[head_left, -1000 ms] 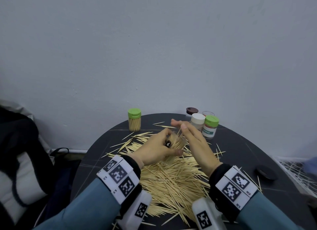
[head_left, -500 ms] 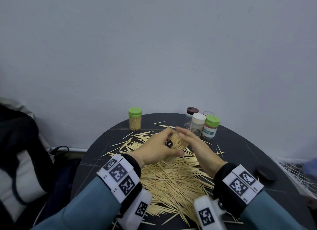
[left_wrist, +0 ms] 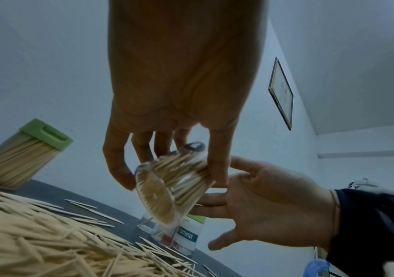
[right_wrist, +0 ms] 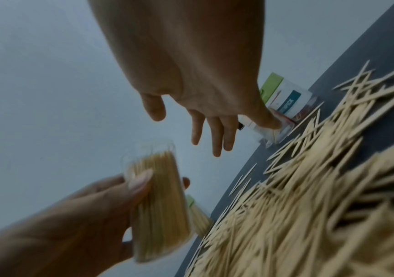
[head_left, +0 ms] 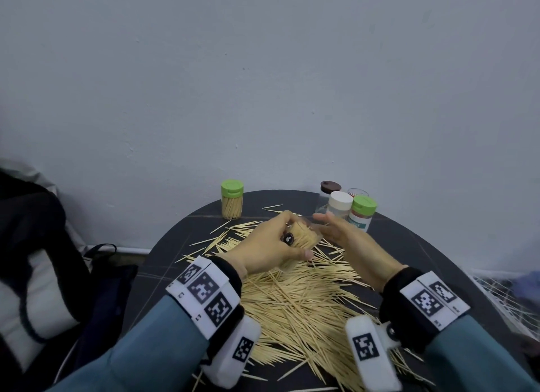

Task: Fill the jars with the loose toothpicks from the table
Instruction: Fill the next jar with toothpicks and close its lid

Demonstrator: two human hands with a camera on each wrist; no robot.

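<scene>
Toothpicks [head_left: 295, 301] are seen heaped loose on the table [head_left: 432, 254], while a clear jar [left_wrist: 167, 187], packed nearly full and lidless, is held tilted above the heap. The jar is clasped by the left hand [head_left: 263, 245], thumb and fingers curled round its wall. The right hand [head_left: 350, 242] is kept released, fingers straight, its palm just beside the jar's mouth; whether it touches the picks cannot be told. A filled green-lidded jar [head_left: 231, 200] stands at the far left edge, and further jars [head_left: 349, 209] are grouped at the far right. Spillage is judged the main risk: with the mouth tilted and uncapped, picks could slide out if the palm is drawn away.
</scene>
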